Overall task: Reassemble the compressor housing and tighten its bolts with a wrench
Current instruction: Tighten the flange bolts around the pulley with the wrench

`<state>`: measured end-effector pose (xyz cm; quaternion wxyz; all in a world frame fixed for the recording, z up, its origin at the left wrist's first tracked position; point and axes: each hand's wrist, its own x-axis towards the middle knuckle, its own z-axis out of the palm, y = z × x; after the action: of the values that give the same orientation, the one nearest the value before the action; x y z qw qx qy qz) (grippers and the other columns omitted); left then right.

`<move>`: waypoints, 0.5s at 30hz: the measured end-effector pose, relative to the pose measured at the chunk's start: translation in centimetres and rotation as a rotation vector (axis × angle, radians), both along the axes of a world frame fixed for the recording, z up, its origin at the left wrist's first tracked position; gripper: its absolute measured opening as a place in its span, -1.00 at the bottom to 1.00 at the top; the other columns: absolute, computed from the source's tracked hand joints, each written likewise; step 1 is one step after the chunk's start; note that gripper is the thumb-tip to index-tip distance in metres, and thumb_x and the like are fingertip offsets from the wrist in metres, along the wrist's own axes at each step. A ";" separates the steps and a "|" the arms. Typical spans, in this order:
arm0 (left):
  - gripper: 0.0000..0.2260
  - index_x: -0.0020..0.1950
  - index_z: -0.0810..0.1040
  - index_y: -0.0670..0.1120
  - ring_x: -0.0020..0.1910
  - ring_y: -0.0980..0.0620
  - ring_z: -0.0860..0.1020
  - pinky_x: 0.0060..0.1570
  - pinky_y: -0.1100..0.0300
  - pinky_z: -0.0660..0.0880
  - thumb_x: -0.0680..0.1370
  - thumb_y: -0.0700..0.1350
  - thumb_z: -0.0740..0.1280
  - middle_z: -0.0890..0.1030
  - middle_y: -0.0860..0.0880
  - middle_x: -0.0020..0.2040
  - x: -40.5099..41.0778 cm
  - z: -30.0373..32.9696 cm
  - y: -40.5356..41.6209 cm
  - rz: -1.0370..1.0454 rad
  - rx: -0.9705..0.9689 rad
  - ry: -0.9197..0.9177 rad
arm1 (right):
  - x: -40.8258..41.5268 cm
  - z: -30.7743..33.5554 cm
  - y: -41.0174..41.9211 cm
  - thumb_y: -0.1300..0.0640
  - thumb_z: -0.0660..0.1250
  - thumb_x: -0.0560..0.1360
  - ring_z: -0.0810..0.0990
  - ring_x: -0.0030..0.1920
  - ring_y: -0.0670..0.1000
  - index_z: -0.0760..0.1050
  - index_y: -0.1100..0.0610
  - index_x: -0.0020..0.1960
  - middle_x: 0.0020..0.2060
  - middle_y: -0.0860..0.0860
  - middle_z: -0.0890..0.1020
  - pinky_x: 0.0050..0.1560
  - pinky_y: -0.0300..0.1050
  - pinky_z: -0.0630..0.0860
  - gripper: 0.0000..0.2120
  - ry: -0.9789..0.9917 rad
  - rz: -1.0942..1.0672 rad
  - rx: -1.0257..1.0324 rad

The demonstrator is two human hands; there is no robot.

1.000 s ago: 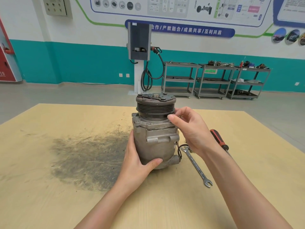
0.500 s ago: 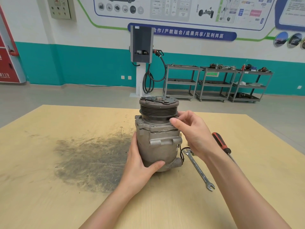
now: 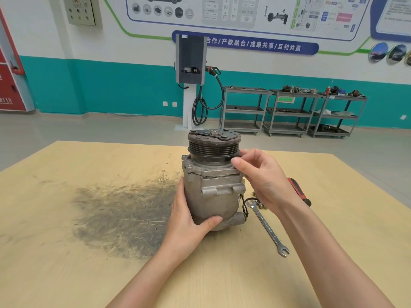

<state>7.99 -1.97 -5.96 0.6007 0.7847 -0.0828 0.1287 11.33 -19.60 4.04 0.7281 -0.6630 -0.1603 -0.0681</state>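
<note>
The grey compressor (image 3: 213, 196) stands upright on the wooden table (image 3: 66, 274), with its black grooved pulley (image 3: 213, 147) on top. My left hand (image 3: 189, 223) grips the lower housing from the left, thumb across the front. My right hand (image 3: 264, 181) is at the right edge of the housing flange just under the pulley. Its thumb and curled fingers pinch at a bolt spot there, and the bolt itself is hidden behind the fingers. A double open-ended wrench (image 3: 266, 227) lies on the table to the right of the compressor.
A red-handled screwdriver (image 3: 298, 191) lies beyond my right wrist. Small loose bolts (image 3: 260, 205) sit by the wrench's far end. A dark greasy smear (image 3: 124, 216) covers the table left of the compressor. Grey shelf carts (image 3: 289, 112) stand by the far wall.
Both hands stay where they were on the compressor. My right fingers have shifted slightly at the flange, and the view has drifted a little.
</note>
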 end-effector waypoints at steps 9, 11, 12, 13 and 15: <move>0.06 0.63 -0.03 0.11 0.53 0.10 0.24 0.51 -0.08 0.25 0.30 0.11 0.58 0.26 0.14 0.56 -0.1 0.1 -0.1 -0.007 -0.003 -0.004 | 0.0 0.2 -1.0 0.13 0.38 0.38 0.54 0.29 0.04 0.66 0.23 -0.10 0.19 0.11 0.63 0.38 0.06 0.37 -0.81 0.056 0.102 0.027; 0.07 0.63 -0.03 0.11 0.53 0.11 0.24 0.51 -0.07 0.25 0.29 0.12 0.56 0.26 0.14 0.55 -0.1 0.1 -0.1 -0.006 -0.001 -0.003 | 0.0 0.2 -0.8 0.15 0.39 0.37 0.54 0.29 0.06 0.64 0.24 -0.12 0.20 0.11 0.63 0.39 0.07 0.37 -0.83 0.053 0.110 0.028; 0.06 0.63 -0.02 0.11 0.53 0.11 0.24 0.52 -0.08 0.24 0.30 0.09 0.57 0.26 0.14 0.55 -0.1 0.1 -0.1 -0.007 -0.002 -0.004 | 0.1 0.1 -0.6 0.16 0.40 0.36 0.56 0.27 0.10 0.60 0.25 -0.14 0.20 0.13 0.62 0.39 0.10 0.38 -0.84 0.048 0.098 0.034; 0.06 0.63 -0.02 0.11 0.54 0.11 0.24 0.52 -0.08 0.24 0.31 0.07 0.58 0.26 0.14 0.56 -0.1 0.1 -0.1 -0.007 -0.002 -0.004 | 0.1 0.0 -0.4 0.16 0.42 0.33 0.58 0.25 0.11 0.55 0.24 -0.16 0.19 0.15 0.63 0.38 0.13 0.39 -0.84 0.042 0.071 0.043; 0.06 0.63 -0.02 0.10 0.54 0.11 0.24 0.52 -0.08 0.23 0.33 0.03 0.59 0.26 0.14 0.56 -0.1 0.0 0.0 -0.005 0.001 -0.003 | 0.0 -0.2 0.2 0.13 0.47 0.28 0.61 0.20 0.09 0.48 0.19 -0.20 0.16 0.13 0.64 0.35 0.15 0.43 -0.78 0.025 -0.010 0.049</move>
<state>7.90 -2.02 -5.91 0.6008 0.7844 -0.0858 0.1282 11.32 -19.38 3.87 0.7458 -0.6465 -0.1463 -0.0672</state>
